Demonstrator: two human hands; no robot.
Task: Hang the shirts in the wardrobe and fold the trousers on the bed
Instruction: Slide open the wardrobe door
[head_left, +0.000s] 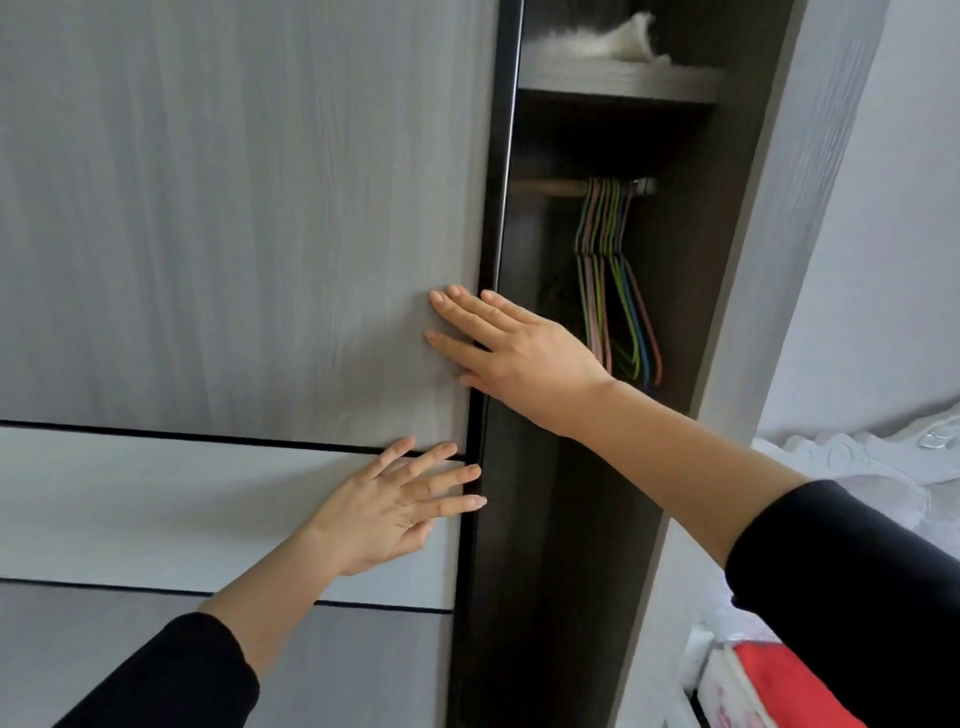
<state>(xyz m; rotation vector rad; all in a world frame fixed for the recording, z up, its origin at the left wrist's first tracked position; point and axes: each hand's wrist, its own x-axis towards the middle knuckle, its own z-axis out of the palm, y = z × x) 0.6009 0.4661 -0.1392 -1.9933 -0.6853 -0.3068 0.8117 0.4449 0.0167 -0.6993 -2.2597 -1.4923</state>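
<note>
A grey wood-grain sliding wardrobe door (234, 234) fills the left of the head view, with a narrow gap open to its right. My right hand (514, 353) lies flat on the door near its dark right edge, fingers straight. My left hand (400, 509) presses flat on the paler band lower down, fingertips at the same edge. Inside the gap, several empty coloured hangers (613, 280) hang bunched on a rail (550, 188). No shirts or trousers show.
A shelf (618, 78) above the rail carries something white and fluffy. The wardrobe's grey side panel (769, 291) stands at the right. Beyond it lies white bedding (852, 462), and a red and white item (769, 686) sits at the bottom right.
</note>
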